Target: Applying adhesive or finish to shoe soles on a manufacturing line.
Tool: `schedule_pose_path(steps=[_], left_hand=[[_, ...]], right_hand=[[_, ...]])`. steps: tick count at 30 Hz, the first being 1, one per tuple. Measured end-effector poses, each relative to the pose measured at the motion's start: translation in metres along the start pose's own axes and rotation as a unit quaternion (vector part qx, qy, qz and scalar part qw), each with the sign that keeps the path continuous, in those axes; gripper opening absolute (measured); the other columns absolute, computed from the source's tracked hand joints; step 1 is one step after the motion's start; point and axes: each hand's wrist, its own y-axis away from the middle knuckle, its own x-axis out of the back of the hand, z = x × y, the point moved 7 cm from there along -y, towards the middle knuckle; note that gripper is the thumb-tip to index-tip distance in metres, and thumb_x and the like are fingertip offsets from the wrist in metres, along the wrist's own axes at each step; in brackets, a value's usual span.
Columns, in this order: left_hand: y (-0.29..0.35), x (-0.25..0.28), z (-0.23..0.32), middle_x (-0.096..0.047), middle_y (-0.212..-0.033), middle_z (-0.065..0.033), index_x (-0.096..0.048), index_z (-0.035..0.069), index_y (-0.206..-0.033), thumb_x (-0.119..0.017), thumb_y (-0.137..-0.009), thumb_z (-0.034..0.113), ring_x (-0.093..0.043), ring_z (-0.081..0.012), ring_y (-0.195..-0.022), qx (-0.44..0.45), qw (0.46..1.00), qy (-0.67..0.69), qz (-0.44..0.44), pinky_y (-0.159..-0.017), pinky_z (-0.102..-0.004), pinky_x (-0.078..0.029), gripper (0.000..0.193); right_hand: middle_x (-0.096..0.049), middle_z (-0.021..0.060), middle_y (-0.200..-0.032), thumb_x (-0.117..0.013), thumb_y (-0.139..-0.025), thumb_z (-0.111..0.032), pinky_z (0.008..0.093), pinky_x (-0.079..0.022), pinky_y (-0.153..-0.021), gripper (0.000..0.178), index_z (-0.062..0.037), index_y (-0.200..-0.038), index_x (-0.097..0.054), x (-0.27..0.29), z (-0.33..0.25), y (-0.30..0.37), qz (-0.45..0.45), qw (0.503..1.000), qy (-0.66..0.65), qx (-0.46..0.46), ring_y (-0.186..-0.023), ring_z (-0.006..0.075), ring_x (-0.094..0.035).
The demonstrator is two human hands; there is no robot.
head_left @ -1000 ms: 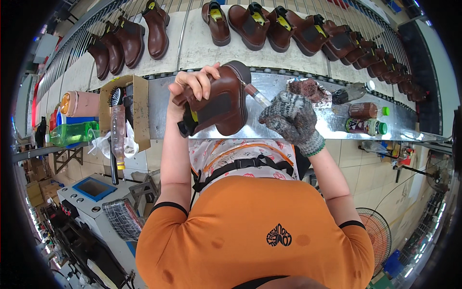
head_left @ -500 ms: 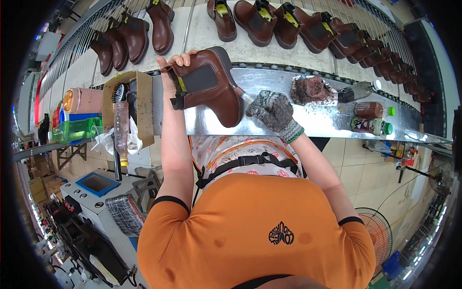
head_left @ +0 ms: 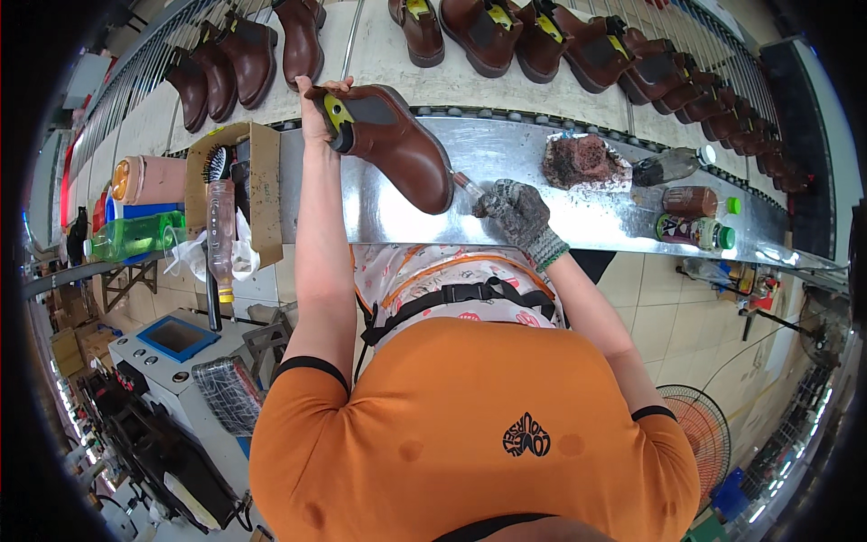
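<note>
My left hand [head_left: 316, 113] is closed on the top of a brown ankle boot [head_left: 411, 161], which has a dark elastic side panel and yellow lining. The boot hangs tilted above the metal ledge, its toe pointing down toward me. In a grey knitted glove, my right hand [head_left: 517, 212] grips a small brush [head_left: 467, 185] with a pale ferrule. The brush tip is at the sole edge near the boot's toe. Part of its handle is hidden by the gloved fingers.
Brown boots [head_left: 483, 36] line the conveyor [head_left: 361, 63] beyond the metal ledge [head_left: 388, 221]. A stained sponge [head_left: 582, 163] lies on foil to the right, near several bottles [head_left: 691, 203]. At left stand a cardboard box [head_left: 264, 194], a hairbrush [head_left: 217, 164] and a green bottle [head_left: 135, 237].
The boot has turned in my left hand, its toe moving slightly up and its opening facing me more. My right hand and the brush have shifted a little to the right and down.
</note>
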Motion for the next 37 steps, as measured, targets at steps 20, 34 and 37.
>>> schedule_pose_path(steps=[20, 34, 37], left_hand=[[0.028, -0.033, 0.032, -0.059, -0.094, -0.0219, -0.043, 0.002, -0.113, -0.038, -0.090, 0.054, -0.058, -0.0351, -0.092, -0.215, 0.755, -0.620, -0.011, -0.081, -0.0383, -0.042, 0.058], [0.134, -0.045, 0.031, -0.062, -0.072, -0.0136, -0.051, 0.007, -0.092, -0.061, -0.069, 0.068, -0.063, -0.0365, -0.073, -0.242, 0.710, -0.657, 0.075, -0.062, -0.0409, -0.047, 0.066], [0.157, -0.050, 0.025, -0.057, -0.069, -0.0085, -0.050, 0.006, -0.090, -0.076, -0.066, 0.051, -0.061, -0.0244, -0.066, -0.219, 0.695, -0.679, 0.093, -0.067, -0.0317, -0.048, 0.057]], right_hand=[[-0.066, 0.0112, -0.076, -0.049, -0.089, -0.020, 0.0283, -0.049, -0.064, 0.025, -0.0008, -0.077, -0.060, 0.025, 0.026, 0.041, 0.139, 0.938, -0.229, -0.220, -0.068, 0.0153, -0.062], [-0.066, 0.0072, -0.081, -0.059, -0.077, -0.014, 0.0358, -0.047, -0.067, 0.012, -0.0138, -0.082, -0.069, 0.042, -0.001, 0.030, 0.181, 0.972, 0.125, -0.084, -0.074, 0.0254, -0.062], [-0.067, 0.0061, -0.084, -0.062, -0.076, -0.015, 0.0349, -0.048, -0.072, 0.011, -0.0149, -0.083, -0.070, 0.038, -0.012, 0.022, 0.150, 0.966, 0.201, -0.058, -0.076, 0.0239, -0.063]])
